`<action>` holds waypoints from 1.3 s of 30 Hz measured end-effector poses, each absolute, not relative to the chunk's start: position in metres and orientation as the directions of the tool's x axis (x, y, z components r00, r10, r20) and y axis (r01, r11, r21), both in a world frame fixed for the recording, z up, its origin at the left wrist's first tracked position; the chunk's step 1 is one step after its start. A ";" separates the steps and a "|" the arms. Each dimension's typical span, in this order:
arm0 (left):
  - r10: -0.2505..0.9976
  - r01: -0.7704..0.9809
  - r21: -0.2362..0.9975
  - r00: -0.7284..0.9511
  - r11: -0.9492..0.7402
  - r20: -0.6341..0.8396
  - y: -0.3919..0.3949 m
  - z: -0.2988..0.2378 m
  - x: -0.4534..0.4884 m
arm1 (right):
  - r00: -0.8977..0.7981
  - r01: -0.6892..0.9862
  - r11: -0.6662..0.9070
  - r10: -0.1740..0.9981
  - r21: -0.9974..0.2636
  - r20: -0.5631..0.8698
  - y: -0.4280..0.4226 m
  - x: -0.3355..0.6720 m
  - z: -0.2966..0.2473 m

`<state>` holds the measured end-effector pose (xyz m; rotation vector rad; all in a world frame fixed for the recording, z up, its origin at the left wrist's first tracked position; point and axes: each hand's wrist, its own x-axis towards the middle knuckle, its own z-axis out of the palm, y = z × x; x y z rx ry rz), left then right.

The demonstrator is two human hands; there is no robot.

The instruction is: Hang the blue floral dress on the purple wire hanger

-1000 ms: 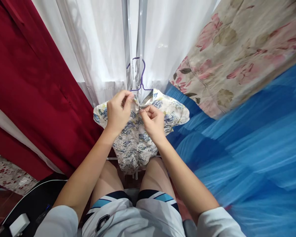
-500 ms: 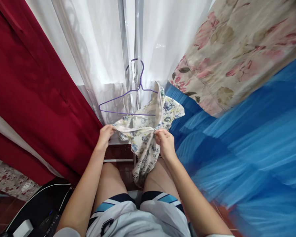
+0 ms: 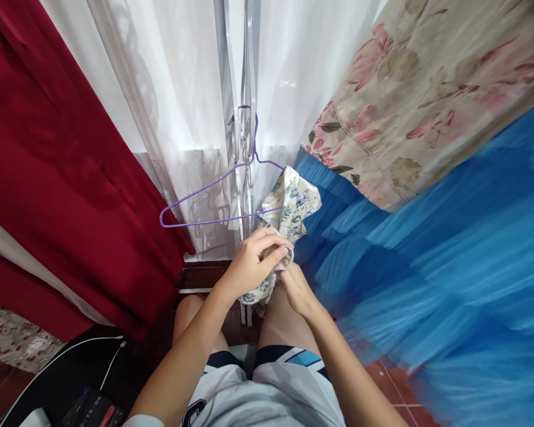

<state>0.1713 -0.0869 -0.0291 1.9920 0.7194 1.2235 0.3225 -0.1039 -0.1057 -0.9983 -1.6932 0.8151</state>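
Note:
A white garment with blue and yellow flowers (image 3: 296, 198) hangs by one shoulder from the right arm of a purple hanger (image 3: 204, 185). The hanger's left arm is bare and tilts lower. My left hand (image 3: 260, 255) has crossed to the garment's middle, its fingers closed on a bunched fold. Just below it, my right hand (image 3: 296, 284) is closed on the same cloth, its fingertips partly hidden behind the fold. The lower part of the garment droops between my knees.
White curtains (image 3: 182, 89) and hanging straps (image 3: 244, 65) stand behind the hanger. A red curtain (image 3: 71, 160) falls on the left, blue tulle (image 3: 404, 273) and a floral cloth (image 3: 378, 118) on the right. A phone with a timer (image 3: 93, 409) lies on a black surface at lower left.
My left hand has moved right, from the garment's left edge to beside my right hand. The cloth is now bunched together, and the hanger's left end has swung lower and left.

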 end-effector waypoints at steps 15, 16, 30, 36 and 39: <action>0.658 0.267 0.730 0.683 -0.629 0.317 0.004 -0.115 0.212 | -0.281 0.634 0.462 0.885 -0.620 0.371 -0.118 0.362 -0.068; 0.648 0.286 0.708 0.696 -0.646 0.310 0.009 -0.119 0.217 | -0.267 0.653 0.443 0.894 -0.614 0.361 -0.121 0.369 -0.068; 0.804 0.735 0.400 0.594 -0.547 0.008 -0.018 -0.144 0.083 | 0.015 -0.093 0.007 1.000 -0.996 0.006 -0.100 0.432 -0.081; 0.921 0.915 0.138 0.361 -0.380 0.147 -0.030 -0.082 -0.018 | -0.478 0.061 -0.003 0.878 -0.998 -0.031 -0.077 0.406 -0.050; 0.886 0.947 0.074 0.264 -0.314 0.380 -0.022 -0.046 -0.037 | -0.480 0.062 0.116 0.874 -0.991 0.072 -0.063 0.383 -0.029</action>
